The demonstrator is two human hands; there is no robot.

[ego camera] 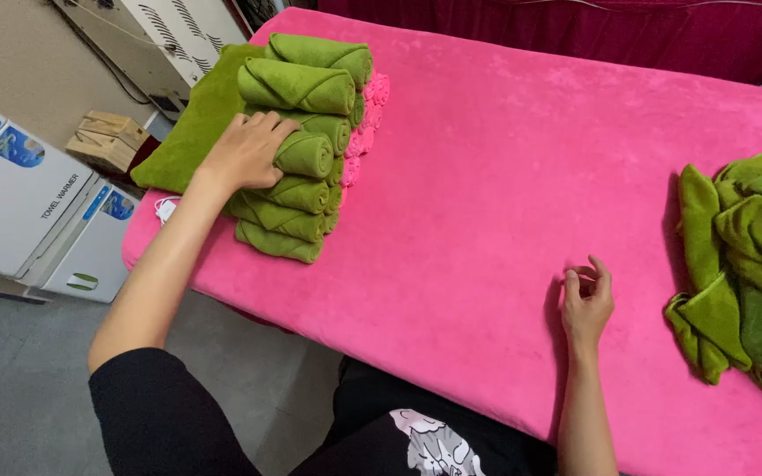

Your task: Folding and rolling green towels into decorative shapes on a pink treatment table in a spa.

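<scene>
A stack of several rolled green towels lies at the far left of a pink padded table. My left hand rests on the stack, its fingers closed around one rolled green towel in the middle. Pink rolled towels show just behind the green ones. My right hand rests on the pink surface near the front edge, fingers loosely curled, holding nothing. A heap of unrolled green towels lies to its right.
A flat folded green cloth lies under and left of the stack. On the floor to the left stand white boxy cabinets, a small wooden block and a white appliance. A dark red drape hangs beyond the table.
</scene>
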